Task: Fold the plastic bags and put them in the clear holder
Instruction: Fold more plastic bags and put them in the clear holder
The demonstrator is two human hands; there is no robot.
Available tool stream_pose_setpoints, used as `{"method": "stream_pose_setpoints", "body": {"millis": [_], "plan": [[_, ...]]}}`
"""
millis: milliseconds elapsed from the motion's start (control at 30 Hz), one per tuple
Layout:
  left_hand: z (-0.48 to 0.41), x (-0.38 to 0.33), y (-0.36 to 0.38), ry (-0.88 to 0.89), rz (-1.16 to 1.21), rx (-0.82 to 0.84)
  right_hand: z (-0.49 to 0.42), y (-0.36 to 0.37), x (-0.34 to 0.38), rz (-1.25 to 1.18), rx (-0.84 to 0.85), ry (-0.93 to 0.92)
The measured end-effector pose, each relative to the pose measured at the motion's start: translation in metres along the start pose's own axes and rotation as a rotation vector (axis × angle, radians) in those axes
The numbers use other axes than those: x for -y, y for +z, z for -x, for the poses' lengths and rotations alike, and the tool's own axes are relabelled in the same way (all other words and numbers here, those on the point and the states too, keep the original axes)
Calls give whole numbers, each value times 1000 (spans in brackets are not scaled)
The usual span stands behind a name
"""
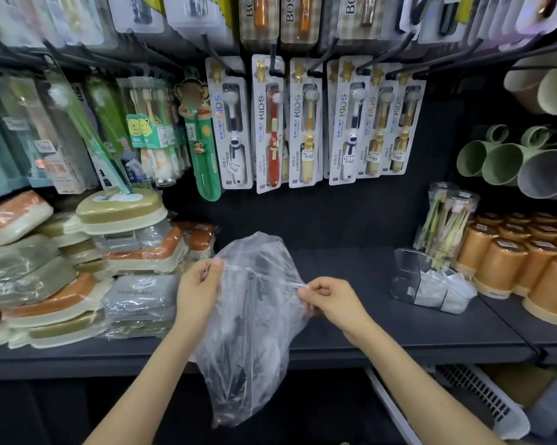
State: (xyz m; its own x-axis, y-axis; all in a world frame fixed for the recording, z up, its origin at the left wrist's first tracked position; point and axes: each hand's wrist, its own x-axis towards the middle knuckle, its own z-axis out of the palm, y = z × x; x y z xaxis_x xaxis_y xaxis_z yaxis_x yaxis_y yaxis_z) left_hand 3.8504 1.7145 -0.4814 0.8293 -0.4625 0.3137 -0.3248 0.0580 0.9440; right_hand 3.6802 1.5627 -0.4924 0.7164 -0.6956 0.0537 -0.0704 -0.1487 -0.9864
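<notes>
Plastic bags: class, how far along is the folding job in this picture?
Done: a few folded bags sit in the holder. In hand: the left hand and right hand pinch one loose, unfolded bag above the shelf. Remaining: fold this bag and slot it into the holder; no other loose bags show.

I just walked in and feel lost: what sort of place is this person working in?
Most likely a shop's toiletries aisle: carded kids' toothbrushes hang on pegs with price stickers, wrapped soap boxes lie stacked on the shelf, and identical orange cups stand in rows.
</notes>
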Motion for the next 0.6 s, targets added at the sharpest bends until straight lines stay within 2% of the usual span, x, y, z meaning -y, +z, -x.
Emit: {"method": "stream_pose_setpoints", "body": {"millis": [300, 467, 600], "plan": [[-17, 19, -19, -99, -269, 108, 28, -39, 39, 292, -31, -163], [-13, 11, -11, -34, -247, 127, 16, -16, 12, 564, 72, -35], [-13, 12, -12, -44, -226, 126, -6, 0, -22, 459, 10, 62]]}}
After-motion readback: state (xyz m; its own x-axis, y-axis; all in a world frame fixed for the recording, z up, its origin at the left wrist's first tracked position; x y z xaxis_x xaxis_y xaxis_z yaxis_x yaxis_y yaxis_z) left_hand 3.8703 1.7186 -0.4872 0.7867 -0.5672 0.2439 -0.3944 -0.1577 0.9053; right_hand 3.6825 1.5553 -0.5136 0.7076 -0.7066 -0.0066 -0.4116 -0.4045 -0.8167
